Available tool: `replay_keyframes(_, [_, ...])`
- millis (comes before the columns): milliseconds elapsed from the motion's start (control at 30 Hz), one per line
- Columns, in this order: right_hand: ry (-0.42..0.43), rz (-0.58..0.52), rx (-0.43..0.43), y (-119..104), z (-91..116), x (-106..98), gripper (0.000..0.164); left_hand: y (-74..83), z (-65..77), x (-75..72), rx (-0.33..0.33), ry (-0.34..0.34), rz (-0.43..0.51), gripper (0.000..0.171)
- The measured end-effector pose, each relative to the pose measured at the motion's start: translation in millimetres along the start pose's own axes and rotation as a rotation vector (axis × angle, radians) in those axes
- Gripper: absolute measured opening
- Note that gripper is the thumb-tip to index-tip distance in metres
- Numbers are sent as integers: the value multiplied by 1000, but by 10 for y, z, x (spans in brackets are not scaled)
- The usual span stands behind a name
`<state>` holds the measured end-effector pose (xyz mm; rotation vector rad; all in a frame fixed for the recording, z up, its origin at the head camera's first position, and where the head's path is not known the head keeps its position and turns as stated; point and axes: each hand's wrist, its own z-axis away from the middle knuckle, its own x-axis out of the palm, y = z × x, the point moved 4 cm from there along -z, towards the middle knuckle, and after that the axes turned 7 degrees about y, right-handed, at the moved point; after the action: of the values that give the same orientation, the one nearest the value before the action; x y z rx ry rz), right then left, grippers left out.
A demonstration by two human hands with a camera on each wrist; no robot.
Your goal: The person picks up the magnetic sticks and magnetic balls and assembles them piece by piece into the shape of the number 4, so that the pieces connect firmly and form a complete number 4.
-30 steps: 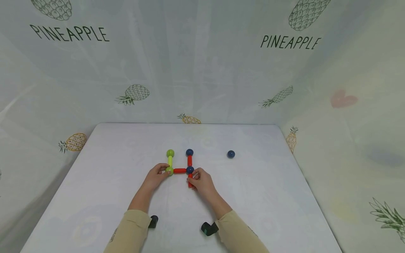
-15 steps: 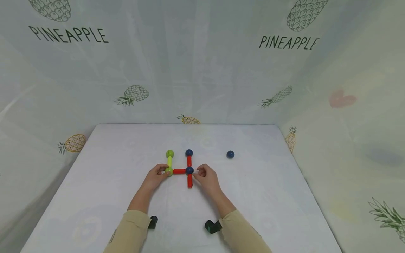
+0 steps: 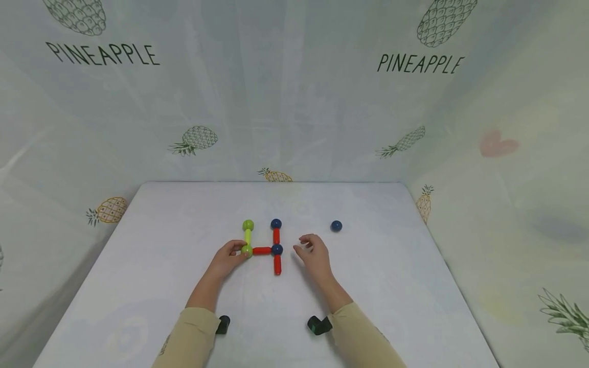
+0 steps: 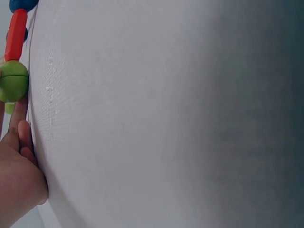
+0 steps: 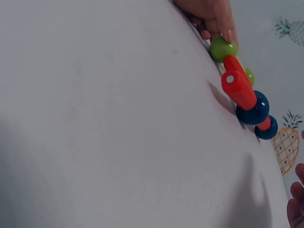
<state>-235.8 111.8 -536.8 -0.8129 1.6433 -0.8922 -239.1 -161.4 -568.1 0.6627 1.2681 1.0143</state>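
Note:
My left hand (image 3: 227, 259) pinches the near green ball (image 3: 247, 251) of a ball-and-rod construction lying on the table. From that ball a yellow-green rod (image 3: 248, 236) runs back to another green ball (image 3: 248, 225), and a red rod (image 3: 262, 251) leads right to a dark blue ball (image 3: 277, 250). A second red rod (image 3: 276, 236) joins this one to a rear blue ball (image 3: 276, 224). Toward the front extends a third red rod (image 3: 277, 265); its free end shows a small metallic disc in the right wrist view. Right of the construction, my right hand (image 3: 317, 257) holds nothing, fingers loosely bent.
A loose dark blue ball (image 3: 336, 226) lies on the white table (image 3: 391, 286), behind and right of my right hand. Pineapple-printed cloth (image 3: 294, 102) hangs behind the table's far edge. Black wrist devices (image 3: 318, 325) stick out at both sleeves.
My right hand has let go of the front red rod and moved right, away from the construction. My left hand stays on the green ball.

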Motion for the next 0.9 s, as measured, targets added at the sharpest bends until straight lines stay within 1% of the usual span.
replay_keyframes(267, [93,-19,-66,110,-104,-180,26,-18,-12,-5,-7,2,-7,40])
replay_keyframes(500, [127,-3,-55,223,-187,-309,28,-10,-6,-14,7,7,-18,41])
replay_keyframes(733, [164,2,-52,298,-274,-439,28,-41,-13,-13,-16,7,-28,44])
replay_keyframes(900, [178,-10,-34,303,-333,-528,29,-24,-4,-18,-19,0,-26,44])
